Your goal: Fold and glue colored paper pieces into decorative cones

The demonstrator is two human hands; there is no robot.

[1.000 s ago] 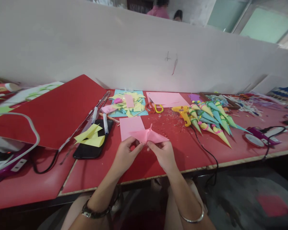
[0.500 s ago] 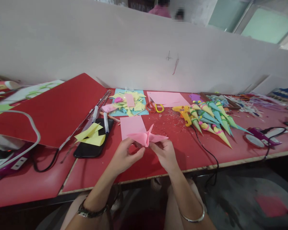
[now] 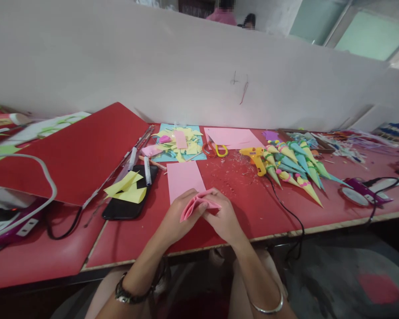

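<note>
"Take the head view. What are the hands doing?"

"Both are curled round one piece of folded paper (image 3: 191,207), pink, above the near part of the red desk (image 3: 129,243). The left hand (image 3: 174,223) has its fingers bent close, thumb laid on the folds. The right hand (image 3: 226,217) is tucked against it, fingers bent too, gripping the other end; some fingertips are hidden."

"Say that paper is the clock's centre, twelve towards the wall (image 3: 119,66). What's about it?"

"At eleven, a flat pink sheet (image 3: 184,177), its near corner partly behind the hands. Farther out at eleven, a blue sheet (image 3: 164,156) heaped with yellow scraps (image 3: 193,146)."

"And at nine?"

"A phone (image 3: 119,212), with yellow slips (image 3: 133,195) resting over it and a marker (image 3: 147,172) lying across its far end. At ten, well apart, a big red board (image 3: 83,150)."

"The other half?"

"Near twelve, scissors (image 3: 226,152) with orange and yellow loops. At one, beyond them, a larger pink sheet (image 3: 234,137). At two, a yellow glue gun (image 3: 256,157). Between two and three, just beside the gun, a pile of paper cones (image 3: 297,155), yellow, green and blue."

"Anyone over the wall?"

"A person in pink (image 3: 222,17), at about twelve."
</note>
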